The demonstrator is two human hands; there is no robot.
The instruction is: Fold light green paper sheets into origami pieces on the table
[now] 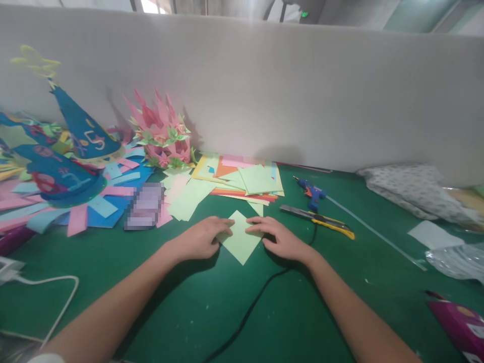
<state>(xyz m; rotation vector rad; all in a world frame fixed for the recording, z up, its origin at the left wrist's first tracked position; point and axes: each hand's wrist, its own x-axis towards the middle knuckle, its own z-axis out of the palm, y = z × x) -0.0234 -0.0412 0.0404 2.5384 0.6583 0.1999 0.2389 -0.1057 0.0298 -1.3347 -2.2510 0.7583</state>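
Observation:
A light green square of paper [243, 246] lies between my hands on the green tabletop, turned so one corner points toward me. My left hand [198, 237] holds its left side, fingertips resting on the sheet near the corner. On the right side, my right hand [283, 238] holds the paper too, with fingertips on its face and the thumb close to the lower right edge. Just beyond the square is a pile of coloured paper sheets [259, 180], with green, yellow, orange and red showing.
Right of the hands lie a yellow utility knife [333, 225] and a blue glue gun [313, 194] with a glue stick. A black cord [253, 302] runs toward me. Left are a blurred-out object [145, 205], a pink paper crown [164, 133] and blue cone hats [85, 126]. A partition [302, 96] stands behind.

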